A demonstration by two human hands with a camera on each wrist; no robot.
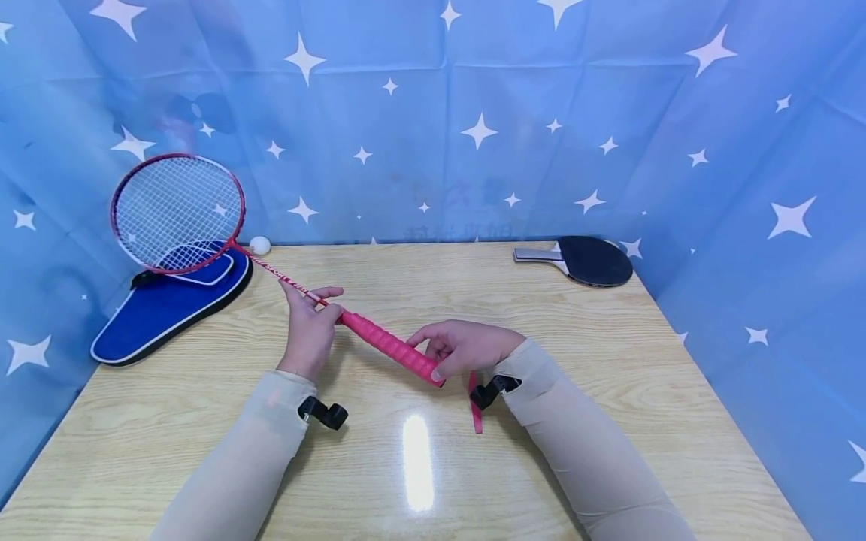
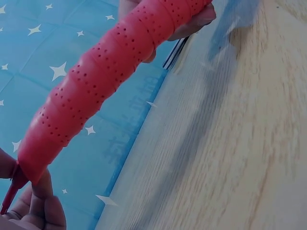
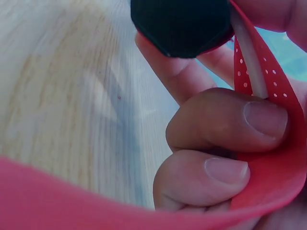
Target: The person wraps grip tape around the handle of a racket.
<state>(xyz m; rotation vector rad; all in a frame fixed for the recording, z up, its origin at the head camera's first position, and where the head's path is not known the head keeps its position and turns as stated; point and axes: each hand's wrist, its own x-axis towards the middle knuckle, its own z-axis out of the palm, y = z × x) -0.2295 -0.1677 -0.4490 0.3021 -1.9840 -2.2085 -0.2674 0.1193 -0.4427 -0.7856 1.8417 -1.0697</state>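
Observation:
A red badminton racket (image 1: 271,269) is held up at a slant, its strung head far left and its handle towards me. My left hand (image 1: 311,330) pinches it where the shaft meets the handle. Pink-red perforated grip tape (image 2: 86,91) winds round the handle in overlapping turns. At the butt end, my right hand (image 1: 473,347) holds the handle and the loose tape. Curled fingers (image 3: 225,122) clasp that tape beside the dark butt cap (image 3: 182,24) in the right wrist view. A tape tail (image 1: 476,413) hangs below the right hand.
On the wooden table (image 1: 379,481), a blue paddle case (image 1: 162,312) lies at the left under the racket head. A white ball (image 1: 260,245) sits beside it. At the back right lies a black table tennis paddle (image 1: 595,261). Blue starred cloth (image 1: 419,150) hangs behind.

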